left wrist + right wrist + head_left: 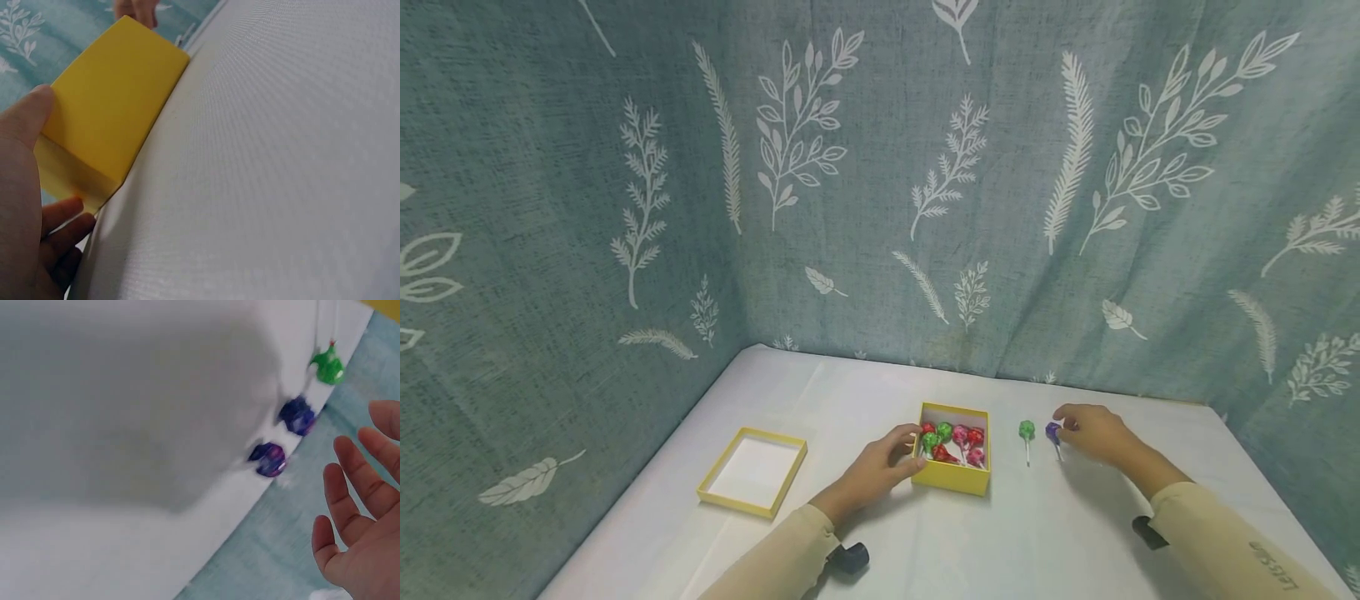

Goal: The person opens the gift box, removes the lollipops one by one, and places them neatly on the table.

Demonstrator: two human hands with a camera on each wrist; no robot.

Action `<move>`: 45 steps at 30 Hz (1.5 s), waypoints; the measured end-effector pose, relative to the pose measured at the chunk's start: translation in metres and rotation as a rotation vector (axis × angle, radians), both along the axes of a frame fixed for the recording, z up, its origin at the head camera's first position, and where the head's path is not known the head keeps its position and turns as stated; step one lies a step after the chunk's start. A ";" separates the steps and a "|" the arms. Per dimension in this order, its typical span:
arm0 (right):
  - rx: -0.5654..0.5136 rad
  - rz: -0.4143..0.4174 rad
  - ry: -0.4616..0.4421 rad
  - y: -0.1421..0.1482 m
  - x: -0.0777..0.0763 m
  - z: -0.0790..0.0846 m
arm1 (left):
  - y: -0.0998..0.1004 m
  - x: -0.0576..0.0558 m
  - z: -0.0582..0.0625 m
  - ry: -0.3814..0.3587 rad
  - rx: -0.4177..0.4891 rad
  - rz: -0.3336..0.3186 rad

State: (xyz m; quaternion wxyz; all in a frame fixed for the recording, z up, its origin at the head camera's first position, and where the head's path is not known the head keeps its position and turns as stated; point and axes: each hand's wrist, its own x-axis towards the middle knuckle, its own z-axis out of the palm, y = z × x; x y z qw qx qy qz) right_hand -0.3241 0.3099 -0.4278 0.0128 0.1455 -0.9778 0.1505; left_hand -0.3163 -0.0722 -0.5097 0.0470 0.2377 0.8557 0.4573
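Close to me, two tan sleeves [782, 557] stretch over the white table [985, 550], a dark device [852, 558] at each wrist; the right sleeve bears dark lettering. Off to my left, well apart from everything else, lies a shallow tray [735, 505] with a yellow rim and a white inside. Beyond my left sleeve, my left hand [880, 458] is at the left side of a yellow box [951, 477], thumb and fingers well apart and loosely bent; the thumb touches the box near its front left corner. The box stands upright on the table, in front of me, with its top uncovered, and red, green and pink lollipops [944, 432] lie inside. To the right of the box lies a green lollipop [1027, 429], its white stick toward me. Just beside that is a purple lollipop [1053, 432]. The right wrist view shows a second purple one [270, 460] near it. My right hand [1093, 429] hangs just by these, its fingers spread and slightly bent, holding nothing. At the back, past the table's far edge, hangs a grey-green curtain [880, 292] with white leaves.
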 end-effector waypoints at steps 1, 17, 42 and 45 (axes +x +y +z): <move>-0.001 0.010 0.007 -0.004 0.000 0.001 | 0.000 0.000 0.000 -0.001 -0.001 0.001; 0.023 0.088 -0.016 -0.091 0.009 0.011 | 0.000 -0.003 -0.004 -0.014 -0.004 0.013; -0.048 0.224 0.059 -0.154 -0.002 -0.014 | 0.001 -0.005 -0.007 0.010 0.009 -0.002; -0.040 0.227 0.044 -0.156 -0.005 -0.018 | 0.001 -0.005 -0.006 0.006 0.008 0.001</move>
